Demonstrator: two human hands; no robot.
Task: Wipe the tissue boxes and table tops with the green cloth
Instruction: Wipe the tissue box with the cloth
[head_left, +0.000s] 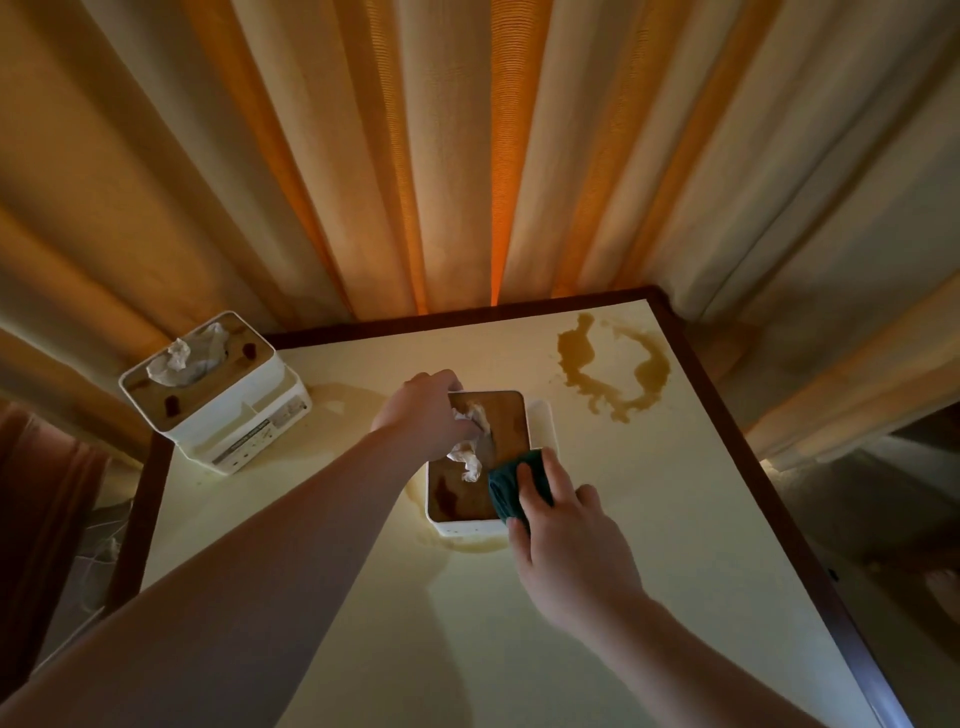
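Observation:
A white tissue box with a brown wooden lid (498, 426) stands mid-table, a tissue sticking out of its slot and a dark stain on the near part of the lid. My left hand (423, 413) grips the box's far left edge. My right hand (563, 540) presses the green cloth (511, 486) onto the lid's near right corner. A second tissue box (218, 395) with dark spots on its lid sits at the table's back left corner. The cream table top (623, 519) carries a brown spill (613, 369) at the back right.
Faint wet rings mark the table around the middle box and to the right of the left box. A dark wooden rim (748, 441) frames the table. Tan curtains (467, 156) hang close behind and on both sides.

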